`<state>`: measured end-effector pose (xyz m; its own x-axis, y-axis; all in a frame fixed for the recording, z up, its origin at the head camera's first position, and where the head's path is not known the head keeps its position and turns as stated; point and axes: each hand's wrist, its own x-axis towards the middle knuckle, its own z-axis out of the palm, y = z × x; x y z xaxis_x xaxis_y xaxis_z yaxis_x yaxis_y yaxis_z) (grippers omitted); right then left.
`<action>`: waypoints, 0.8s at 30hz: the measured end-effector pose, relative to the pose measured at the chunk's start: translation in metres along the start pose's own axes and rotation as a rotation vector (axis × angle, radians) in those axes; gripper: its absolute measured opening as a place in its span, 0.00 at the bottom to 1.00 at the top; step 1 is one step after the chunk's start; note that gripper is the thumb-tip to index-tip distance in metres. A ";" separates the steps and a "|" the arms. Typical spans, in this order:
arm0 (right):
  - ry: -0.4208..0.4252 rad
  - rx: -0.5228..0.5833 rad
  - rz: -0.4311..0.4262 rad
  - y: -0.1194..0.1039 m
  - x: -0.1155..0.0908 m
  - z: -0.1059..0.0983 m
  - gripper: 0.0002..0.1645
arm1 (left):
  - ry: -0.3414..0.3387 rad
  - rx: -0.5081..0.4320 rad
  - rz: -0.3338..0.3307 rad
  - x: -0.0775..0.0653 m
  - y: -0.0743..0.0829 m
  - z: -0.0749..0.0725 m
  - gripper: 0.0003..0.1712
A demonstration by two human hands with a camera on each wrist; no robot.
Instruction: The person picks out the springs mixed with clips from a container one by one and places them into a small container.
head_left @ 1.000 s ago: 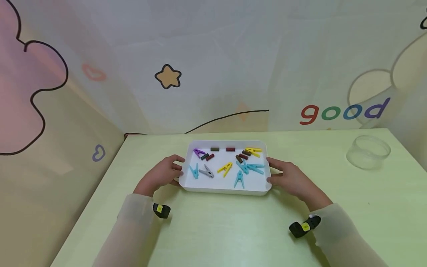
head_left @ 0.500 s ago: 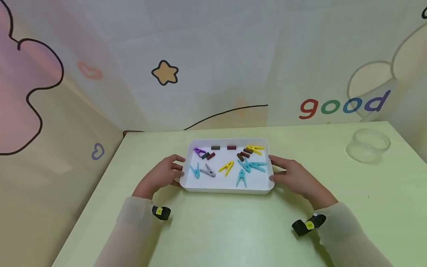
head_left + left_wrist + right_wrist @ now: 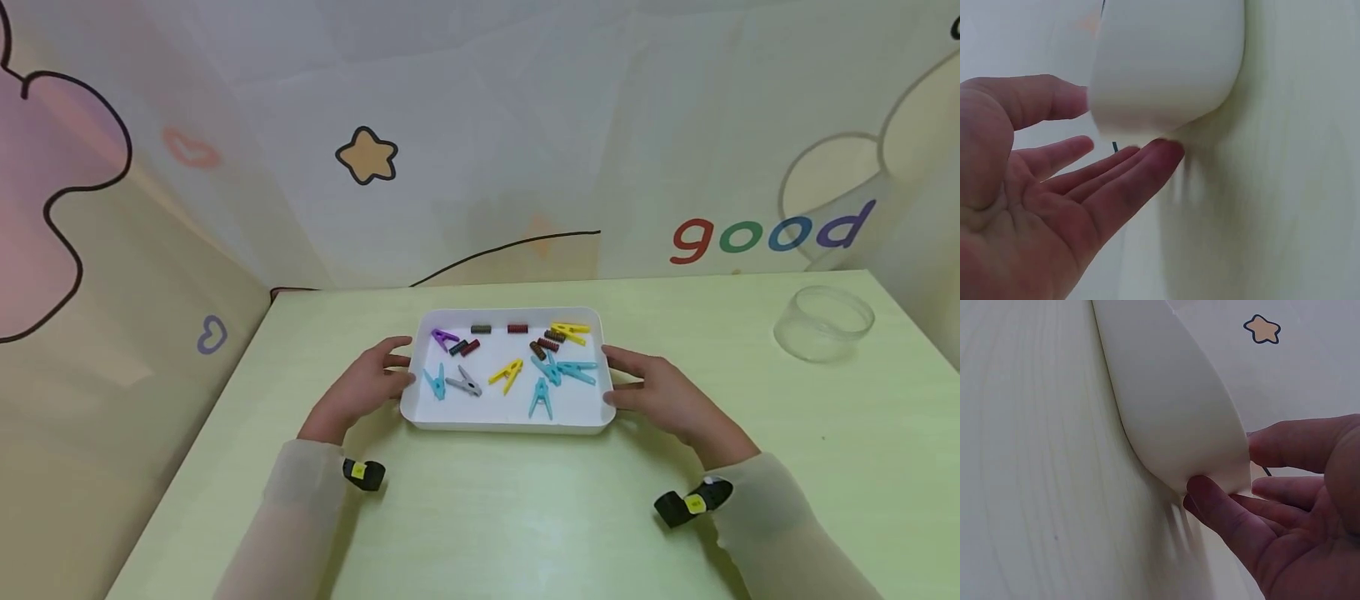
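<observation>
A white tray (image 3: 480, 423) lies between both hands in the head view, with several clothespins and small ribbed cylinders in it. My left hand (image 3: 360, 387) holds its left end, thumb at the rim and fingertips (image 3: 1169, 150) by the lower edge. At the other end, my right hand (image 3: 656, 392) grips with thumb near the rim and a fingertip (image 3: 1200, 484) against the lower wall. Among the clothespins are a purple one (image 3: 444, 337), a grey one (image 3: 467, 385), a yellow one (image 3: 506, 375) and a light blue one (image 3: 540, 400). A dark red cylinder (image 3: 517, 328) lies near the back wall.
A clear round dish (image 3: 823, 329) stands on the right of the pale green table (image 3: 480, 517). Behind the table hangs a printed backdrop (image 3: 480, 150) with a star and the word "good". Both sleeves carry a black wrist device.
The head view has shifted slightly, so the backdrop sits a little higher and further left. Both hands stay at the tray's ends; the left thumb tip shows higher at the rim.
</observation>
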<state>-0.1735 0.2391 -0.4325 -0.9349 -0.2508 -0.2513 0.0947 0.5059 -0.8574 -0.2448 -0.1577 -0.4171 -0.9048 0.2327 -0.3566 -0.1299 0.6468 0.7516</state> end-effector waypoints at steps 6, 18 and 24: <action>0.007 0.023 0.006 0.002 -0.001 -0.002 0.43 | 0.087 -0.040 0.026 0.015 0.003 0.005 0.37; -0.002 0.168 0.020 0.013 0.001 -0.002 0.45 | 0.139 -0.500 0.008 0.034 -0.002 0.025 0.37; -0.001 0.190 0.020 0.017 0.000 -0.004 0.45 | 0.134 -0.698 0.035 0.032 -0.006 0.039 0.40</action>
<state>-0.1737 0.2512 -0.4450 -0.9317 -0.2437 -0.2694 0.1759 0.3461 -0.9216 -0.2572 -0.1253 -0.4547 -0.9496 0.1241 -0.2877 -0.2882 0.0142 0.9575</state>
